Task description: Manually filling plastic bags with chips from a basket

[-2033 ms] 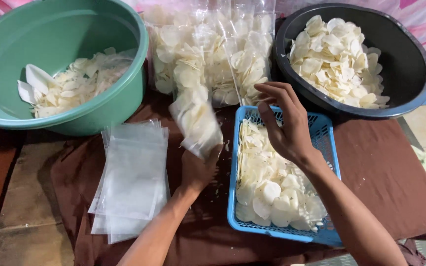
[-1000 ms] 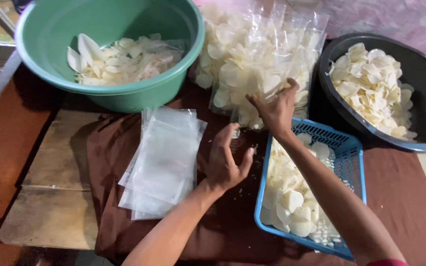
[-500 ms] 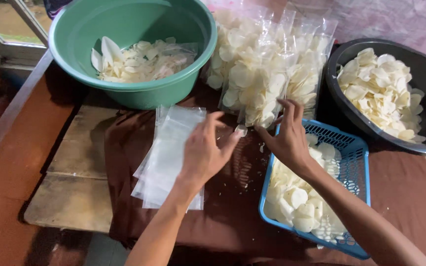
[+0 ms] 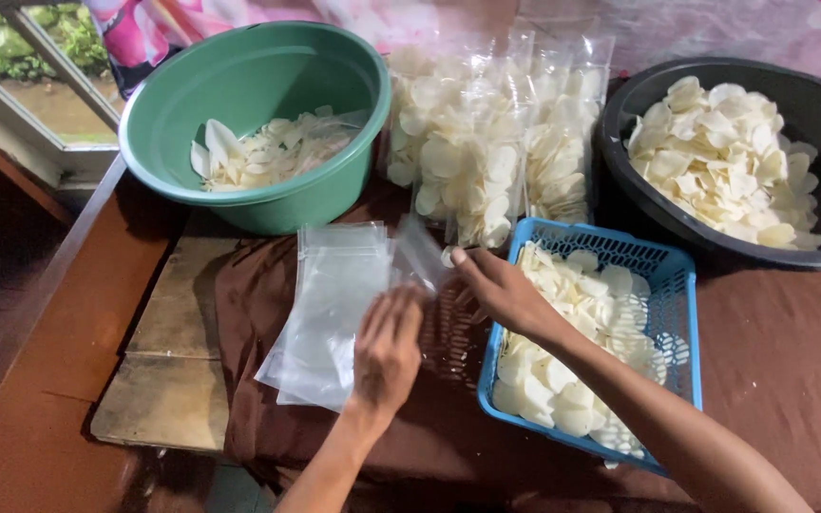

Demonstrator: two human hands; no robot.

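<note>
Both hands have come down off the filled packets and closed in over the stack of empty clear bags (image 4: 330,313); half a second ago the left hand hovered spread above that stack, the right still up by the packets. Now the left hand (image 4: 387,351) lies palm-down on the stack's right edge, fingers together, apparently pinning or lifting the top sheet, though I cannot tell if it has actually pinched one. The right hand (image 4: 496,290) reaches across from the blue basket (image 4: 681,285) of pale chips, its fingertips pinching the raised corner of one empty bag (image 4: 420,252), which lifts blurred above the brown cloth (image 4: 772,351).

That bag looks feather-light, limp and slick, prone to cling to its neighbours; the open mouth edge seems the sensible place to grip it.

Behind stand the filled packets (image 4: 472,152), a green basin (image 4: 258,123) to the left and a black basin (image 4: 810,228) to the right, both holding chips.
</note>
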